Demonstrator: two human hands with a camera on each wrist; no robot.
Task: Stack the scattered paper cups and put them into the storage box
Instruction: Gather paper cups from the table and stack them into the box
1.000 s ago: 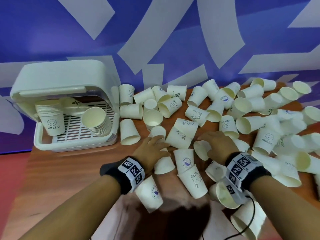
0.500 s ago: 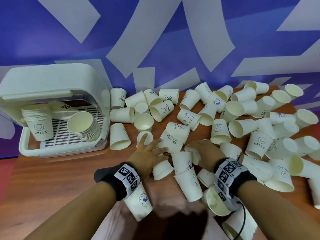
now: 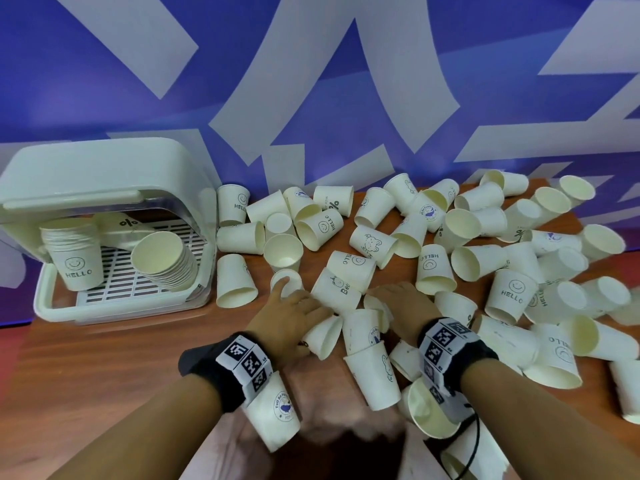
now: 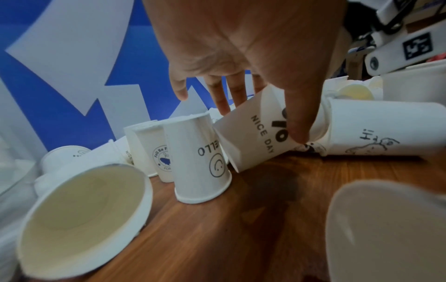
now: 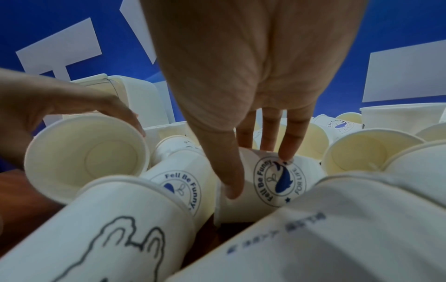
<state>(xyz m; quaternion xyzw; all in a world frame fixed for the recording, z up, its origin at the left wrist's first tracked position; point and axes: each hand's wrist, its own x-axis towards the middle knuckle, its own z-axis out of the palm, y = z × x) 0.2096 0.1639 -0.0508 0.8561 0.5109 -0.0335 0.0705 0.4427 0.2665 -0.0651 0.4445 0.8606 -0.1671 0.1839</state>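
Several white paper cups (image 3: 433, 268) lie scattered over the wooden table (image 3: 104, 368). My left hand (image 3: 298, 306) reaches down on a tipped cup printed NICE DAY (image 4: 255, 137), thumb on its front wall and fingers behind it, pinching it. My right hand (image 3: 398, 299) pinches a lying cup with a blue Fell Be Funny badge (image 5: 277, 183) between thumb and fingers. The white storage box (image 3: 121, 311) stands open at the left, holding an upright cup stack (image 3: 72, 258) and a stack lying on its side (image 3: 166, 261).
A blue and white wall (image 3: 311, 81) runs behind the table. Cups crowd the middle and right, some under my wrists, such as one below the left wristband (image 3: 277, 414). An upside-down HELLO cup (image 4: 200, 158) stands just left of my left hand.
Both hands stay over the same cups near the table's middle. The left hand's fingers spread and then settled round the tipped cup. The head view tilted up slightly.
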